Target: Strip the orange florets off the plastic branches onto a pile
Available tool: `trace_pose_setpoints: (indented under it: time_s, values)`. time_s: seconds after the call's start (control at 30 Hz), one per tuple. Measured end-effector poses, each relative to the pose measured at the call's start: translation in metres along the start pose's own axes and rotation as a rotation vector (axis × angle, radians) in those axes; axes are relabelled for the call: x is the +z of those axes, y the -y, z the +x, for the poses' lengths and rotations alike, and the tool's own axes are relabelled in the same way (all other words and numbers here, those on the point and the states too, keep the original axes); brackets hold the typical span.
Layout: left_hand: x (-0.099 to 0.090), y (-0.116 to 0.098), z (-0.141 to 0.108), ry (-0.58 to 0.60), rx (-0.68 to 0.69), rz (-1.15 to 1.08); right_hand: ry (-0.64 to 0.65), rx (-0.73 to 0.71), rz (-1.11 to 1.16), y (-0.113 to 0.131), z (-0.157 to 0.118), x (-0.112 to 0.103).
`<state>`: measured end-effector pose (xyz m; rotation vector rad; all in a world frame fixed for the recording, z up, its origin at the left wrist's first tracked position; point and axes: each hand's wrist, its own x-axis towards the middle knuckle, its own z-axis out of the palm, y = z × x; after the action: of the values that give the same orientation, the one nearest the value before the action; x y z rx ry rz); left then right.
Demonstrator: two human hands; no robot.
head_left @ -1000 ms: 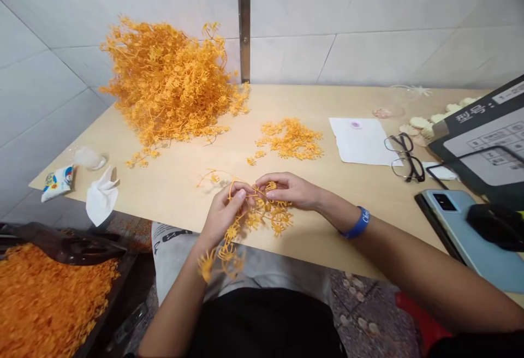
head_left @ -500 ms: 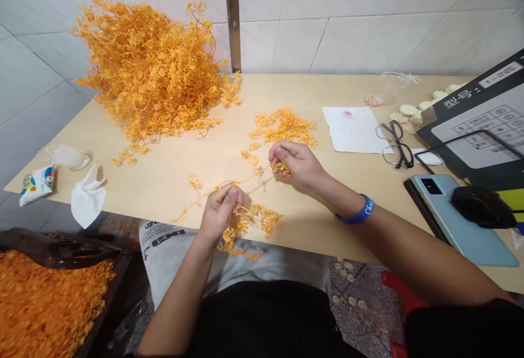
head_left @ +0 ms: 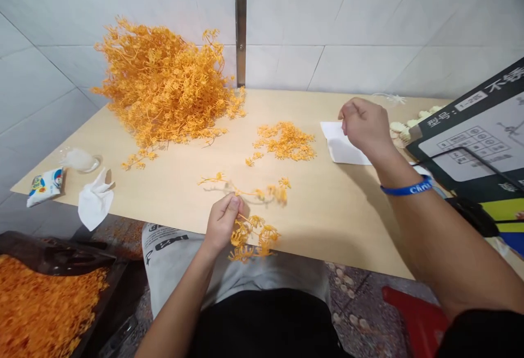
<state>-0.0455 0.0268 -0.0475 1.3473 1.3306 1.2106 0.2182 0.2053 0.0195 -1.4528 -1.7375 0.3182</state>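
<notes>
My left hand (head_left: 224, 219) pinches thin orange sprigs over the table's front edge. One flowered sprig (head_left: 256, 235) hangs below and right of the fingers; a thinner stem (head_left: 245, 192) stretches above them, its right end blurred. My right hand (head_left: 362, 123), with a blue wristband, is raised over the white paper (head_left: 341, 148) with its fingers curled; whether anything is between them is hidden. A small heap of orange pieces (head_left: 289, 142) lies between the hands, farther back. The large bunch of orange sprigs (head_left: 164, 85) stands at the back left.
On the left are a small packet (head_left: 46, 186), a clear plastic item (head_left: 79, 160) and a crumpled tissue (head_left: 96, 200). A printed box (head_left: 475, 134) stands at right by pale pieces (head_left: 401, 129). Below left, a dark container (head_left: 49, 260) holds orange pieces. A red stool (head_left: 415, 314) is below right.
My right hand has left the sprig and moved right and back, over the paper. My left hand keeps its hold. The view has shifted slightly, and my right arm now covers the glasses and phone.
</notes>
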Motion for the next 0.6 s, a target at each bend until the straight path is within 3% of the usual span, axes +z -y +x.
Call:
trace_pose_setpoints:
  time_s: [0.1, 0.2, 0.3, 0.37, 0.4, 0.5, 0.6]
  values:
    - [-0.001, 0.0, 0.002, 0.041, -0.021, -0.053, 0.205, -0.164, -0.068, 0.002, 0.001, -0.006]
    - [0.001, -0.001, 0.006, 0.091, -0.042, -0.083, 0.439, -0.378, -0.149, 0.008, -0.01, 0.012]
    - [0.002, -0.002, 0.007, 0.07, -0.048, -0.096, 0.438, -0.453, -0.109, 0.011, -0.021, 0.035]
    - [0.001, -0.002, 0.006, 0.073, -0.054, -0.111, 0.402, -0.41, 0.1, 0.015, -0.026, 0.048]
    - [0.001, -0.001, 0.006, 0.077, -0.063, -0.124, 0.444, -0.357, 0.246, 0.019, -0.029, 0.053]
    - [0.0, -0.001, 0.007, 0.074, -0.075, -0.164, 0.837, -0.168, 0.641, 0.036, -0.039, 0.062]
    - [0.0, -0.001, 0.01, 0.042, -0.066, -0.141, 1.253, -0.16, 0.685, 0.057, -0.045, 0.06]
